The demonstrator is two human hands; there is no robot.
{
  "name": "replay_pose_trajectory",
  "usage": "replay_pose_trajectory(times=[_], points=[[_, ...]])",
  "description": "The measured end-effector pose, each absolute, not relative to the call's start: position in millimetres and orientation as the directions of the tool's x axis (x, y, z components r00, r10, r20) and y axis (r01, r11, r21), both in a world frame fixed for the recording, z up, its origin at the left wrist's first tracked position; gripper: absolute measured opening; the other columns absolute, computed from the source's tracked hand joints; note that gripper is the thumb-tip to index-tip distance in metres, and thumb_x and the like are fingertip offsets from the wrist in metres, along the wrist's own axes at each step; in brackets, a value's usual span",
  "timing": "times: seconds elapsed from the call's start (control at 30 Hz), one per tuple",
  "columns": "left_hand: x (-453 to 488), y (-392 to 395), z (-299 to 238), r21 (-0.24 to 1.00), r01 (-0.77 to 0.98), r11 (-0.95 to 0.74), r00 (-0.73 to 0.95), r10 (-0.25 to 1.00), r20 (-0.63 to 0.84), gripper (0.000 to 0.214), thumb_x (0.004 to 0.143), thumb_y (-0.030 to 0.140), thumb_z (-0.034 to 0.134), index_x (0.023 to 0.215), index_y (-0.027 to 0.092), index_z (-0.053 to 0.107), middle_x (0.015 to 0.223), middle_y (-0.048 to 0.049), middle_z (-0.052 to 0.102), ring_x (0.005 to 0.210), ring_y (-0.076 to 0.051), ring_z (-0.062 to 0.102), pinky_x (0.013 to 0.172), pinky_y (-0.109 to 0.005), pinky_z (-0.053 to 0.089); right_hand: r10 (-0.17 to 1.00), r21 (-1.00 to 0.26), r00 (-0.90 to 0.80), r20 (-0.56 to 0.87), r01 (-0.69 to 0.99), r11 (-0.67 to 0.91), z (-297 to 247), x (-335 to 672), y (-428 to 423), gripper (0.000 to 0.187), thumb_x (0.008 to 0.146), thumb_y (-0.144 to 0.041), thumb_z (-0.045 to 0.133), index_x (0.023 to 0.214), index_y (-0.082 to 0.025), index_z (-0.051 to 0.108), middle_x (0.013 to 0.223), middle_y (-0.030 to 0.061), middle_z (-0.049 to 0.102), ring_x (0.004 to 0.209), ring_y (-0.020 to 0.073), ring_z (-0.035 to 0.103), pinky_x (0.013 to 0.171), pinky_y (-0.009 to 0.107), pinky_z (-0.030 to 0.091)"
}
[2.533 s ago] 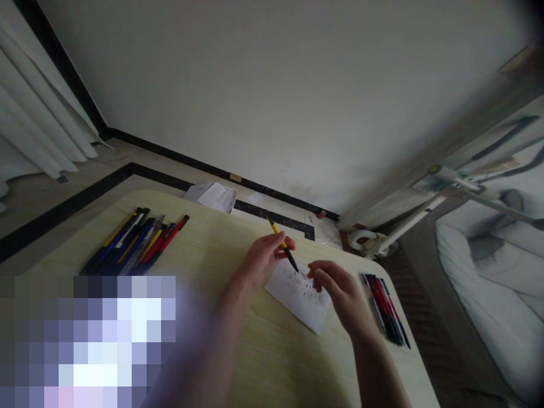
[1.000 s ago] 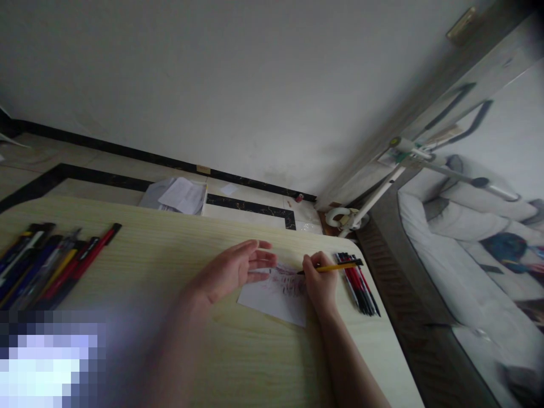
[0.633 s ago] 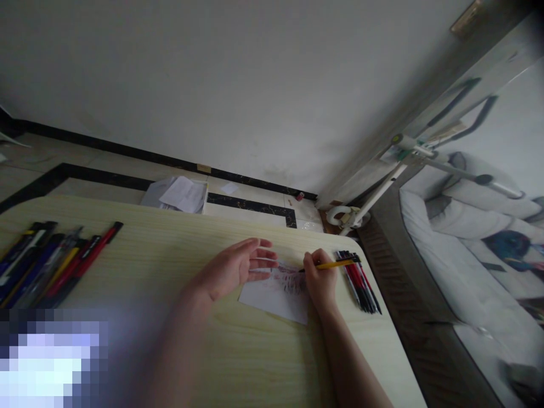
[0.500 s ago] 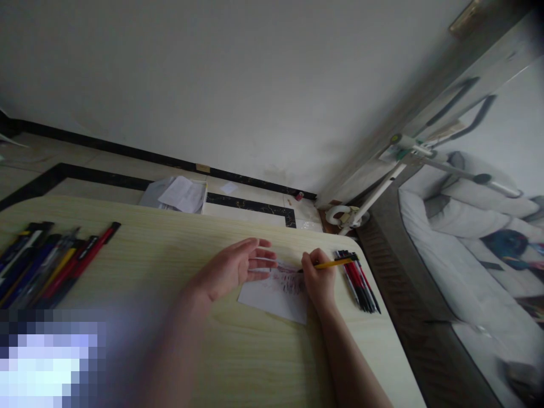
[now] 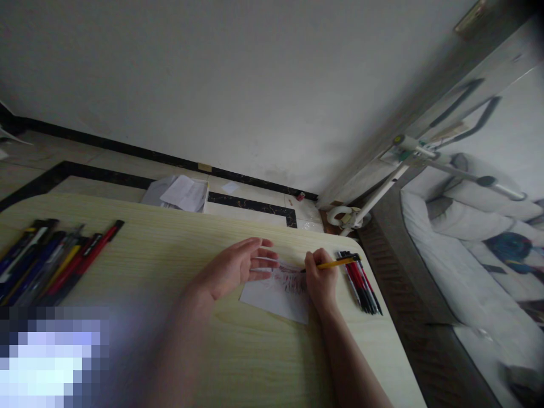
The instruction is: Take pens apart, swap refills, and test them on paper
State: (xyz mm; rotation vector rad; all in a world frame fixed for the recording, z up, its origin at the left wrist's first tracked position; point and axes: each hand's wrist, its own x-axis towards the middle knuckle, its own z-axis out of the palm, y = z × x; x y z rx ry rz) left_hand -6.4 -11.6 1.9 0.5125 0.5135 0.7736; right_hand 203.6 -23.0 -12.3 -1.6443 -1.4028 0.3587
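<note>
My right hand (image 5: 319, 280) is closed around a yellow pen (image 5: 335, 263), its tip down on a small white paper (image 5: 272, 294) covered with red and dark scribbles. My left hand (image 5: 238, 266) lies open, fingers stretched out, with the fingertips resting on the paper's left edge. The paper sits on a light wooden table (image 5: 178, 317) near its far right corner.
A row of red and dark pens (image 5: 361, 280) lies just right of my right hand by the table's edge. A larger bunch of pens (image 5: 51, 260) lies at the far left. Papers (image 5: 181, 192) lie on the floor beyond; a bed (image 5: 467, 266) stands at right.
The yellow pen passed from my left hand to my right, which now presses its tip on the paper. My left hand opened and flattened beside it. Over the last second, almost nothing moved.
</note>
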Motion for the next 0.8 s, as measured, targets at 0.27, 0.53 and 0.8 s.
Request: replay_pose_trajectory(times=[0.27, 0.53, 0.8], points=[[-6, -12, 1, 0.599, -0.527, 0.603, 0.595, 0.765, -0.247, 0.033, 0.079, 0.039, 0.049, 0.103, 0.017, 0.054, 0.104, -0.0147, 0.059, 0.095, -0.025, 0.057, 0.083, -0.044, 0.041, 0.866, -0.804, 0.367, 0.340, 0.591, 0.065, -10, 201, -23, 0.032, 0.076, -0.028, 0.051, 0.052, -0.021, 0.031, 0.049, -0.0071, 0.030, 0.047, 0.0096, 0.030, 0.046, 0.023, 0.027], [-5, -13, 5, 0.708, -0.532, 0.465, 0.471, 0.857, -0.209, 0.032, 0.077, 0.037, 0.053, 0.097, 0.013, 0.062, 0.088, -0.0103, 0.061, 0.071, -0.015, 0.057, 0.065, -0.029, 0.043, 0.963, -0.877, 0.228, 0.145, 0.480, 0.018, 18, 188, -32, 0.022, 0.079, -0.033, 0.051, 0.063, -0.020, 0.042, 0.045, -0.0073, 0.039, 0.041, 0.0088, 0.036, 0.041, 0.021, 0.028], [-6, -13, 10, 0.826, -0.482, 0.293, 0.327, 0.934, -0.141, 0.032, 0.067, 0.033, 0.065, 0.092, 0.014, 0.065, 0.054, 0.0021, 0.049, 0.044, -0.006, 0.037, 0.044, -0.021, 0.025, 0.953, -0.498, -0.273, 0.127, 0.814, 0.300, 48, 126, -36, 0.012, 0.076, -0.027, 0.053, 0.067, -0.020, 0.055, 0.051, -0.0025, 0.053, 0.043, 0.0098, 0.042, 0.044, 0.023, 0.022]])
